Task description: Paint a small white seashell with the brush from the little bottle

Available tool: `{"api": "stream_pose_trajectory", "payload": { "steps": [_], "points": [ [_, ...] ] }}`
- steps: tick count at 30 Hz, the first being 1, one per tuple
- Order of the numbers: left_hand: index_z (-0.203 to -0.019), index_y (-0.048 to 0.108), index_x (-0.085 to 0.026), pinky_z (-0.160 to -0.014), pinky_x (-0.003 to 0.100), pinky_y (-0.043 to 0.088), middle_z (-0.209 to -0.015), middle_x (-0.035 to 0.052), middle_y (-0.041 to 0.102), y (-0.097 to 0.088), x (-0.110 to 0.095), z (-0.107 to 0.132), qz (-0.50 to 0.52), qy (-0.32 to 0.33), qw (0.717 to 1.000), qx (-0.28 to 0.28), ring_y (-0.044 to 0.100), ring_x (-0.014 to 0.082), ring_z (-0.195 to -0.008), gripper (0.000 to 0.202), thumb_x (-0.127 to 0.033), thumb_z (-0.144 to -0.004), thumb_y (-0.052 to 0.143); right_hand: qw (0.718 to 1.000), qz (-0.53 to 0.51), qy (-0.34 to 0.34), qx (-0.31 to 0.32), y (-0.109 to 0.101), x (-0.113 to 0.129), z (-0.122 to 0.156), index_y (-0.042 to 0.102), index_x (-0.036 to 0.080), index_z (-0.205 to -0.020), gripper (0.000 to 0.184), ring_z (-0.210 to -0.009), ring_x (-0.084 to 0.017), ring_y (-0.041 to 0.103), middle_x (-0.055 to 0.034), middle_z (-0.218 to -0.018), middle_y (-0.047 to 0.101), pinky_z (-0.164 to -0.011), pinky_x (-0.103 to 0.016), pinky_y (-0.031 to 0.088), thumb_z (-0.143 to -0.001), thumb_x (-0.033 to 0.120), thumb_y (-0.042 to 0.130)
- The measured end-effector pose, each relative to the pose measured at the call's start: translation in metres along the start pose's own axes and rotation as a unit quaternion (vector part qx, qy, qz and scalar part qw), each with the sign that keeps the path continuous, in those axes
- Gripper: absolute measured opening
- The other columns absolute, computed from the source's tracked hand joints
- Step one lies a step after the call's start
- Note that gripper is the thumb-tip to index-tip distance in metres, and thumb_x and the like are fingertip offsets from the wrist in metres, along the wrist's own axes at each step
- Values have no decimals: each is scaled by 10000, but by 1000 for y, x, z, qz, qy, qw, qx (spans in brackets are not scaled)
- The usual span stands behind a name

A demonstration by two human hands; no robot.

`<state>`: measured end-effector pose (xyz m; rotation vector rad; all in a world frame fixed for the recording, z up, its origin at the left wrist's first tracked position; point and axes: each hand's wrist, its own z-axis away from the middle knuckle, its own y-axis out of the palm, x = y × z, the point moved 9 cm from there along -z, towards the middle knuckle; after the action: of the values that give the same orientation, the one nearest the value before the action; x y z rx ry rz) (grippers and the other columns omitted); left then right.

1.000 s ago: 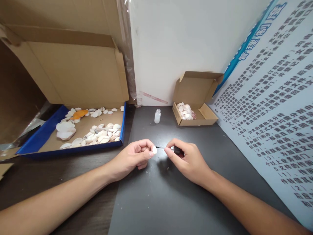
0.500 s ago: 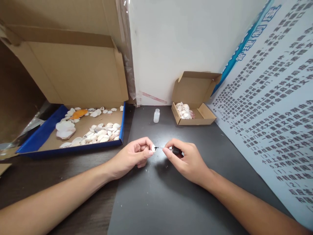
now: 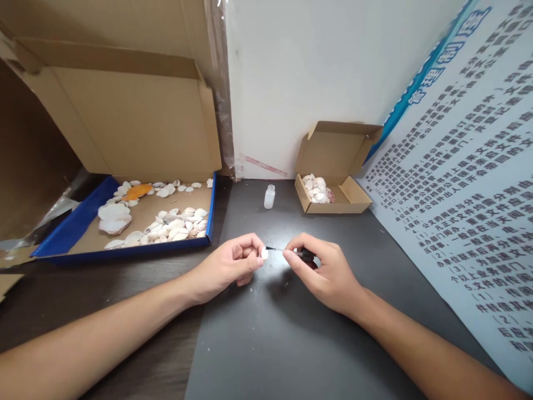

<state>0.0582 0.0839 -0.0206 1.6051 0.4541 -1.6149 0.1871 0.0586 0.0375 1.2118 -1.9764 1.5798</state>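
Note:
Between thumb and forefinger, my left hand (image 3: 233, 261) pinches a small white shell (image 3: 265, 253). My right hand (image 3: 320, 269) grips a small brush (image 3: 276, 249) with a thin stem and a black cap-like handle, partly hidden by the fingers. The brush's dark tip points left and lies at the upper edge of the shell; whether it touches I cannot tell. Beyond both hands an uncapped small bottle (image 3: 269, 198) of whitish, translucent look stands upright on the dark grey mat (image 3: 250, 355).
At left lies an open blue-edged cardboard box (image 3: 125, 253) with many white shells (image 3: 175, 225) and an orange shell (image 3: 138, 191). A smaller open cardboard box (image 3: 339, 208) with shells stands at back right. A printed poster (image 3: 466, 183) slopes along the right side.
The shell has turned slightly, showing more of its white face. The brush tip has shifted a little up against it. The whole view has drifted slightly.

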Motion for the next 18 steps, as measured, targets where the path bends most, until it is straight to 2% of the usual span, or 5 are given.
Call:
{"api": "stream_pose_trajectory", "payload": {
  "steps": [3,8,12,14,18],
  "points": [
    [-866,542,-191,-464,187,283,-570,-106,364,0,0,0,-1,3,1000,4,276,49,-480,255,-371,-840,721,999,-1,-36,25,5,6,1,615,204,-834,128,-571,-110,479,8,-712,622,-549,-235,385,-933,262,558],
    [-863,543,-180,-467,187,289,-586,-101,361,2,-1,0,-7,3,1000,10,281,47,-489,245,-361,-855,707,999,33,-17,-15,-3,2,0,617,204,-851,94,-617,-121,493,-1,-749,606,-571,-243,390,-927,222,563],
    [-865,530,-184,-466,186,290,-585,-106,351,2,0,0,-7,4,1000,9,272,46,-488,256,-365,-852,711,998,7,-60,5,-1,11,2,631,195,-844,108,-573,-111,459,6,-721,556,-557,-250,393,-927,213,564],
    [-868,522,-185,-463,184,287,-576,-109,356,2,0,0,-10,4,1000,9,278,45,-484,263,-370,-854,709,998,13,-61,10,1,11,3,652,188,-853,116,-564,-109,462,5,-719,551,-557,-255,395,-929,205,564],
    [-857,506,-182,-466,184,286,-558,-113,366,2,0,0,-25,6,1000,14,301,42,-478,280,-385,-862,698,998,30,-52,-24,-5,8,2,700,190,-936,128,-570,-104,480,-5,-757,569,-572,-259,414,-935,199,572]
  ]
}}
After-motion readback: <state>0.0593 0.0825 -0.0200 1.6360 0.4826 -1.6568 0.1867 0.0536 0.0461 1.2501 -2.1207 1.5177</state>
